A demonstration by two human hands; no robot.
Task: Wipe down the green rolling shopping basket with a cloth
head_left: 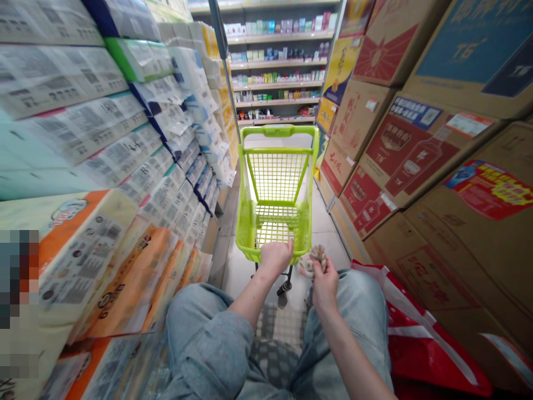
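A green plastic shopping cart [275, 133] stands in front of my knees, its lattice basket towards me. My left hand [276, 256] is closed with the thumb up, overlapping the near edge of the basket; whether it grips that edge or anything else is hidden. To its right, my right hand [326, 282] pinches a pale, patterned scrunchie [313, 261] between thumb and fingers, just above my right knee. The scrunchie looks gathered and ruffled, beside the basket's near right corner.
Stacked tissue packs [108, 116] line the left side, with orange packs [120, 289] close by. Cardboard cartons [416, 150] rise on the right. A red bag [425, 344] lies beside my right leg. Shelves [278, 66] of small products stand at the aisle's far end.
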